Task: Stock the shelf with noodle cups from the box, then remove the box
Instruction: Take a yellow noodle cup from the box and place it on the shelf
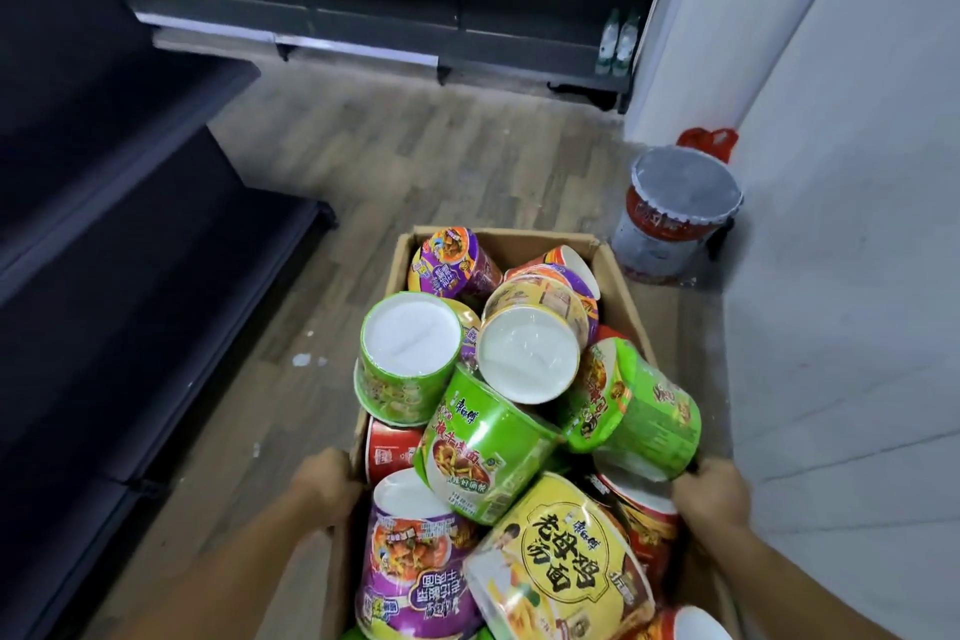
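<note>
Along the left stands the dark shelf (156, 234), its stepped boards bare where they show. Just beside it the left hand (324, 486) grips the left wall of the box (519, 244), fingers curled round the cardboard edge near the person's end.

The box is open upward and its long axis runs straight away from the person, the near end low in the view and the far end aimed at the back shelving. It is heaped with noodle cups (483, 452) lying every way: some show white bases, some lie on their sides, and several rise above the rim. Whether the box rests on the floor (415, 146) or hangs in the hands is hard to tell from this angle.

The cups are likely light, thin-walled and easy to dent, and their shiny film wrap probably makes them slippery. Each is best taken round its side wall or wide rim, one at a time from the top of the heap. The cardboard walls will probably flex under a loose load, so a level hold on both long sides looks right, since a tilt could spill the top cups.

The right hand (709, 494) clamps the right wall opposite the left. A lidded bucket (675, 213) stands against the wall beyond.
</note>
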